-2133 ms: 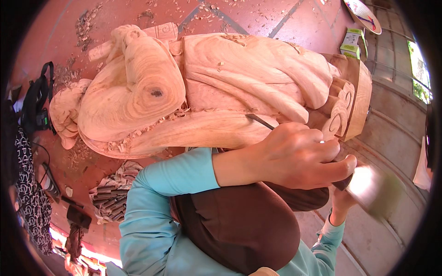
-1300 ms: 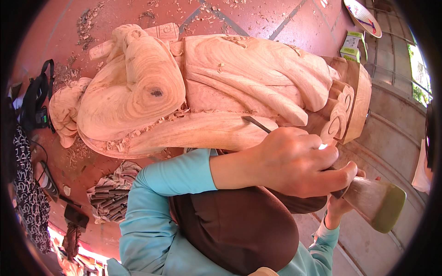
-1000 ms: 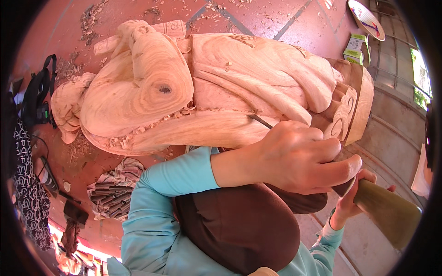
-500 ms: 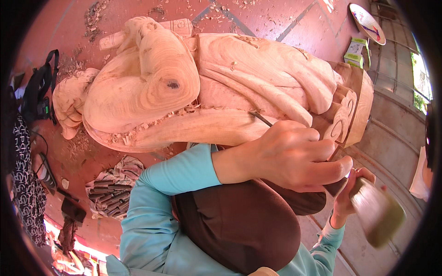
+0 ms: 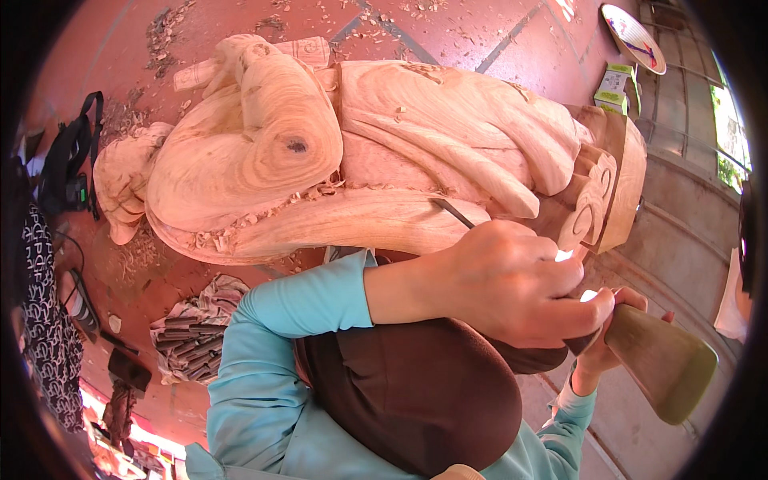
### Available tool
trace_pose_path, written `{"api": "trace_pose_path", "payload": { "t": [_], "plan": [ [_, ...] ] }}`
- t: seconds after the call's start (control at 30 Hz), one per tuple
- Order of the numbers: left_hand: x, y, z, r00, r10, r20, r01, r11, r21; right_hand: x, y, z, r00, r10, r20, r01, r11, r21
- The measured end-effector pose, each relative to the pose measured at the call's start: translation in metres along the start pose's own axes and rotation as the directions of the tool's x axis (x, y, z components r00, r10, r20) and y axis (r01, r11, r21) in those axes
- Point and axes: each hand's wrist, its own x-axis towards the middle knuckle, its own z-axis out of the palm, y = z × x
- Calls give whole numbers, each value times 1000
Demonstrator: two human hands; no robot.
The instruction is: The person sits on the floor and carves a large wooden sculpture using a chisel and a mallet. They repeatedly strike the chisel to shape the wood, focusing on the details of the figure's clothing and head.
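Note:
A large pale wooden carving [image 5: 264,152] with swirling folds lies on its side on the red tiled floor [image 5: 480,32]. My left hand [image 5: 504,280], reaching across on a teal sleeve, is shut on a chisel whose thin metal blade [image 5: 454,213] touches the carving's lower edge near a scroll-shaped part. Just behind it, my right hand [image 5: 604,340] grips the handle of a wooden mallet [image 5: 664,372], whose head sits to the lower right, close to the chisel's butt. The chisel's handle is hidden in my fist. My brown-clad knee [image 5: 416,392] is below the hands.
A cloth roll of several carving tools [image 5: 192,336] lies at the lower left, with wood shavings [image 5: 136,248] around the carving. A black bag [image 5: 68,168] is at the left, a conical hat [image 5: 632,36] and small green boxes [image 5: 616,88] at the upper right, grey concrete steps [image 5: 688,232] at the right.
The mallet has swung back and forth beside the chisel and now shows sharp at the lower right. My left hand has kept the chisel on the same spot. The view shifted slightly.

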Motion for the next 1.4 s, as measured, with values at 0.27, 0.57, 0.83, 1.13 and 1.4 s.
{"api": "trace_pose_path", "payload": {
  "t": [0.27, 0.57, 0.83, 1.13, 1.4],
  "plan": [
    [-8, -9, -10, 988, -26, 152, 33, 998, -44, 6, 26, 8, 891, -436, -125, 443, 896, 34],
    [-4, -15, -6, 999, 25, -35, -27, 999, -47, 5, 26, 13, 914, -400, -76, 395, 916, -68],
    [-12, 3, 7, 996, 82, 37, -83, 996, 42, -3, 15, -1, 976, 220, 4, -206, 908, 364],
    [-11, -3, 16, 996, 13, 84, -20, 996, 84, -3, 25, 1, 987, -113, -116, 124, 988, 92],
    [-14, -6, 20, 999, 40, 28, -42, 996, 77, -2, 14, 2, 996, -60, 65, 81, 915, -395]
  ]
}}
